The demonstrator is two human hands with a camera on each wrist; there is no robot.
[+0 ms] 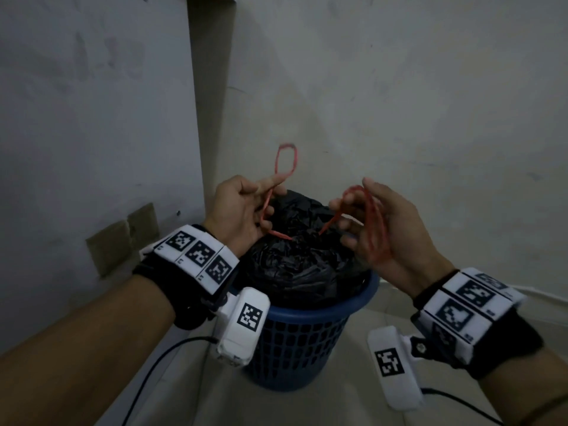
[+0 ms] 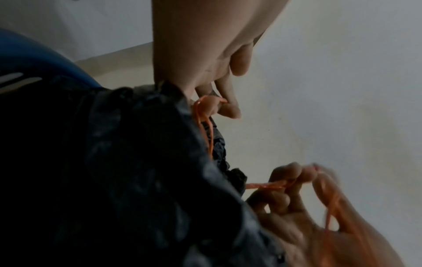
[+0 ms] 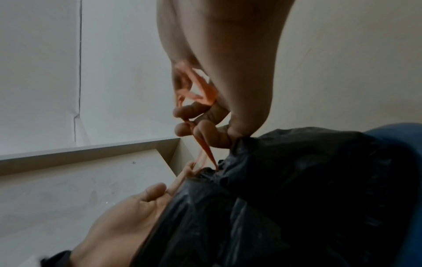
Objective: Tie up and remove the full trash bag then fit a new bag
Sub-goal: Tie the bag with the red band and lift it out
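Observation:
A full black trash bag (image 1: 295, 265) bulges out of a blue lattice bin (image 1: 307, 327), its mouth gathered at the top. Two red drawstring ends run out of the gathered mouth. My left hand (image 1: 261, 207) grips the left drawstring (image 1: 266, 202), whose loop (image 1: 287, 159) stands up above the fingers. My right hand (image 1: 353, 216) holds the right drawstring (image 1: 373, 222), which is looped round its fingers. The left wrist view shows my left hand's fingers (image 2: 228, 106) pinching the string at the bag (image 2: 114, 180). In the right wrist view my right hand's fingers (image 3: 200, 126) curl on the string above the bag (image 3: 297, 198).
The bin stands on a pale floor in a corner, with a bare wall (image 1: 399, 103) behind it. A white panel (image 1: 92, 118) closes off the left side. Black cables (image 1: 159, 364) trail from both wrist cameras across the floor.

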